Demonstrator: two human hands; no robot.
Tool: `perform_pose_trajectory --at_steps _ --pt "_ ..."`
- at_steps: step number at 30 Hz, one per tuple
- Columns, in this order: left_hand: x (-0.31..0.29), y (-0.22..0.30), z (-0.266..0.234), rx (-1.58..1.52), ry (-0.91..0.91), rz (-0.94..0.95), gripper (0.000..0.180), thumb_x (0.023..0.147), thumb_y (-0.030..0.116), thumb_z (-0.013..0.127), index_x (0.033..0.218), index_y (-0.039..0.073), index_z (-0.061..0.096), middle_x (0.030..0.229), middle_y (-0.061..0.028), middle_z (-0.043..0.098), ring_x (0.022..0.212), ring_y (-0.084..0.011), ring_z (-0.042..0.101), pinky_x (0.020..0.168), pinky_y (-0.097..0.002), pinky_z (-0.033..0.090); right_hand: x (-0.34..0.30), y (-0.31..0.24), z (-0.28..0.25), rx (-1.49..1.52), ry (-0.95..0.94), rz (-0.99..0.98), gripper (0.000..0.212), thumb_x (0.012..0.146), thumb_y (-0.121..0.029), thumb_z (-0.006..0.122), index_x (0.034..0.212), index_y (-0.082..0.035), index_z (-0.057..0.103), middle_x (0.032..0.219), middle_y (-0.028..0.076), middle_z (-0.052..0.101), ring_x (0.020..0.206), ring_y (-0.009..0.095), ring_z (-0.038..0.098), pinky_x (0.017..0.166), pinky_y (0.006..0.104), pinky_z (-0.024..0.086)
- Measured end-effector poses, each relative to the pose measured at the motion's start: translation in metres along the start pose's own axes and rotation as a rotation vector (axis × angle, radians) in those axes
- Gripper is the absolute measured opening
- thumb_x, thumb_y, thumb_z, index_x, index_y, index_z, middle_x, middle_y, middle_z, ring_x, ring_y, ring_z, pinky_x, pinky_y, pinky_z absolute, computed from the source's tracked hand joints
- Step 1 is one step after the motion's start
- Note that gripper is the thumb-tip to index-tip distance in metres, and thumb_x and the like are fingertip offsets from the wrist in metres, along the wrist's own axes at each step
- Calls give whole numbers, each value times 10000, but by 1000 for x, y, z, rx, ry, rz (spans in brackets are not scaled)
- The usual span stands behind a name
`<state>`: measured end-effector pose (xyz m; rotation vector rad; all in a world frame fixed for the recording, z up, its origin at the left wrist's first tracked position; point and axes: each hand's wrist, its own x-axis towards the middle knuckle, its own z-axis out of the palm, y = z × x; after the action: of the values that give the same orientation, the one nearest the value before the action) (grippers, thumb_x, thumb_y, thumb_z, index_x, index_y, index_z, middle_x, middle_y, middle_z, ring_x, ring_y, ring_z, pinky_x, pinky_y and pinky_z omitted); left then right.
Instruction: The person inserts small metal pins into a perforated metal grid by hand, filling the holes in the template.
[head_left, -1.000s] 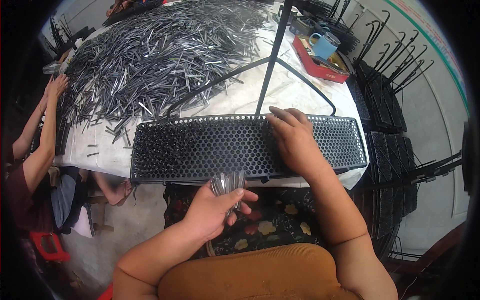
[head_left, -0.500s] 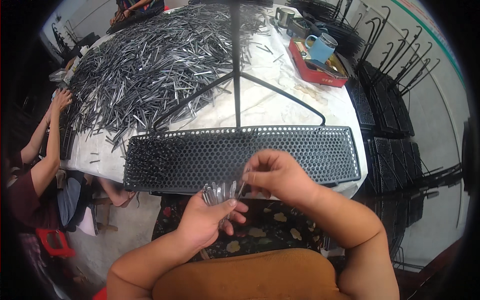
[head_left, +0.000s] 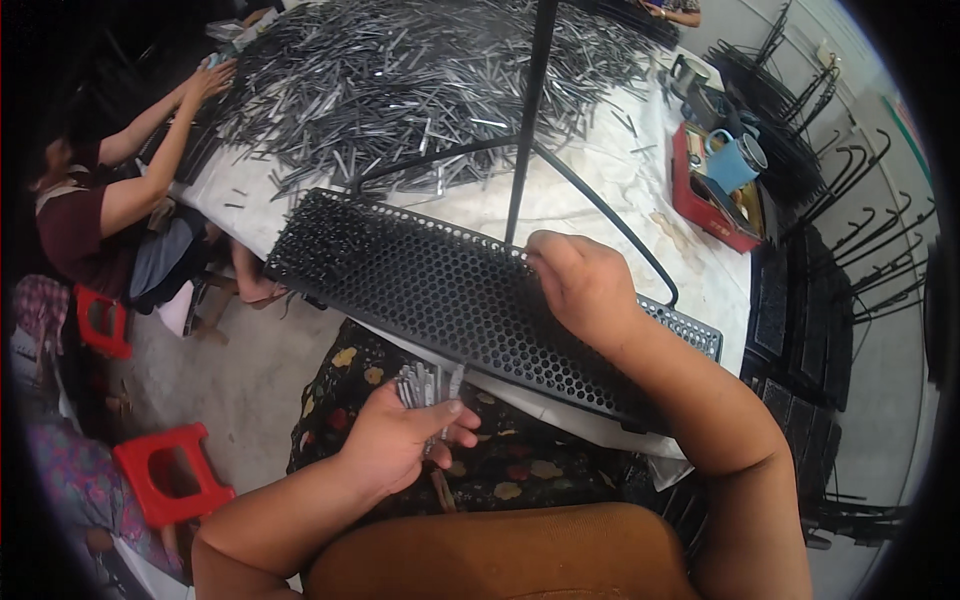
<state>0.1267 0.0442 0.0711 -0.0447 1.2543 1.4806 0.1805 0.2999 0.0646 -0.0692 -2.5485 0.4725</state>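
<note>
A bunch of thin grey metal strips [head_left: 424, 388] stands upright in my left hand [head_left: 392, 435], its thumb and fingers closed round them just in front of the rack. A long black perforated rack [head_left: 478, 305] lies slanted on the table edge. Dark pieces [head_left: 322, 232] crowd the holes at its left end. My right hand [head_left: 588, 285] is pinched at the rack's far rim, beside the base of a black upright rod [head_left: 530, 120]. Whatever its fingertips hold is hidden.
A large heap of loose strips [head_left: 430, 95] covers the white-covered table's far side. At right, a red tray [head_left: 705, 210] holds a blue mug [head_left: 735, 160]. A person [head_left: 120, 215] sits at the left, with red stools [head_left: 180, 475] nearer. Black hooked racks [head_left: 800, 290] stand along the right.
My right hand has moved from beside the held strips up to the rack's far rim. The view has turned, so the rack now slants. My left hand still grips the strips.
</note>
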Motion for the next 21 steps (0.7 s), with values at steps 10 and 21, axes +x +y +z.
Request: perform_pose_trajectory --at_steps 10,21 --pt "11 -9 0 87 -105 -6 303 872 115 600 1142 23 499 895 -113 668 694 -162 665 460 -283 510 -25 12 1 26 33 173 52 778 8 606 829 3 595 759 183 594 706 363 602 628 408 473" --pt "55 30 -86 195 -298 140 168 838 61 614 962 -45 655 812 -126 704 642 -209 681 538 -315 548 -6 -59 15 -381 -291 460 223 912 -197 564 1006 -3 619 929 132 638 857 216 599 776 358 480"
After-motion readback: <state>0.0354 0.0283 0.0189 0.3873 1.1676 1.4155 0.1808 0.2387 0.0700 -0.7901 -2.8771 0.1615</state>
